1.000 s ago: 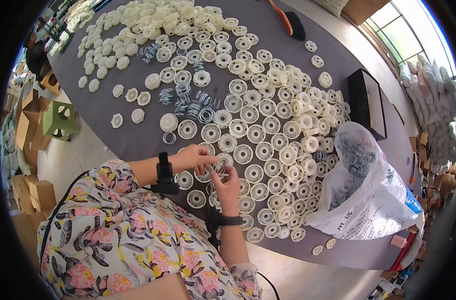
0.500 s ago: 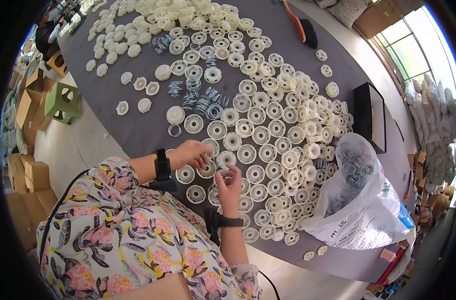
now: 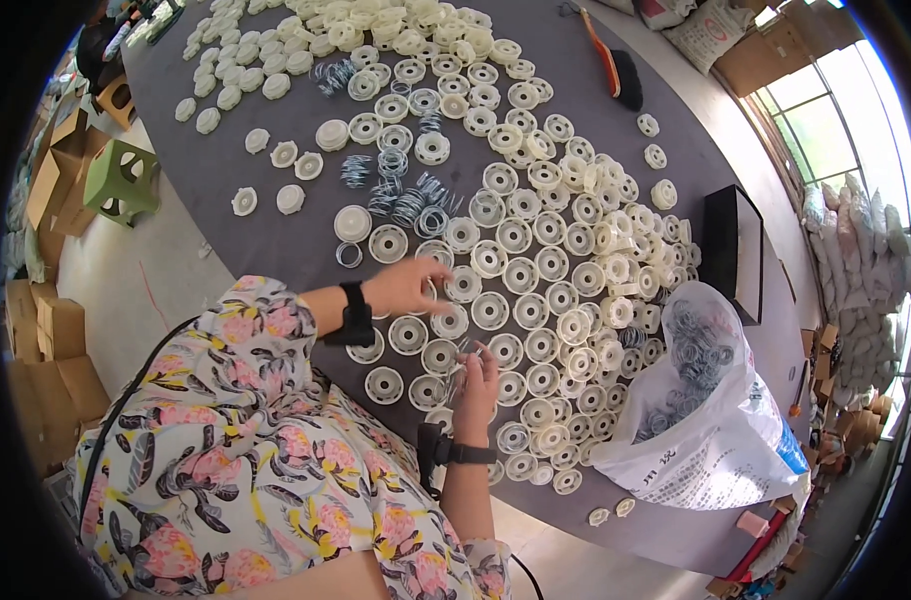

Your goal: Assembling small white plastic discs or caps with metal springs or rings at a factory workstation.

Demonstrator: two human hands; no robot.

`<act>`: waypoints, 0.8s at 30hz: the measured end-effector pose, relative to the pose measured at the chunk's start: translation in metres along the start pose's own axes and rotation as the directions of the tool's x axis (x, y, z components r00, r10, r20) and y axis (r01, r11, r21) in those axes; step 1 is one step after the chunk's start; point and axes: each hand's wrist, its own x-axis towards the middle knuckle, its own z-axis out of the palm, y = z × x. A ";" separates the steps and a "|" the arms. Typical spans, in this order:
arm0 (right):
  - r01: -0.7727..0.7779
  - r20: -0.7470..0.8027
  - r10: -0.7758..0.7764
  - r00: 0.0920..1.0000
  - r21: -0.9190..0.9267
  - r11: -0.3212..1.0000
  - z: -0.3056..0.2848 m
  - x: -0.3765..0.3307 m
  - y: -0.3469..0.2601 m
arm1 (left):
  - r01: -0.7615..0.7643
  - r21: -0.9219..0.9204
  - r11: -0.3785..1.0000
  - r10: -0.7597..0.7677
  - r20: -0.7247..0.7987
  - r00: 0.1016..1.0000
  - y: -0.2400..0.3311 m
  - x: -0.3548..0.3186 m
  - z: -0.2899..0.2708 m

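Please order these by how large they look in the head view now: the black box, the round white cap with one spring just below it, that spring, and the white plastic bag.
1. White plastic bag
2. Black box
3. Round white cap
4. Spring

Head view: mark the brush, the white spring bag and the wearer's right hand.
Brush (image 3: pixel 627 80): head view, on the black bristles.
White spring bag (image 3: pixel 711 467): head view, on its outer wall below the springs.
Right hand (image 3: pixel 474 396): head view, on the middle of the hand.
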 end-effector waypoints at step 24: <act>-0.222 0.064 0.213 0.975 0.214 0.951 0.032 0.014 0.021 | -0.068 0.010 0.998 0.066 0.145 0.987 -0.012 -0.032 -0.009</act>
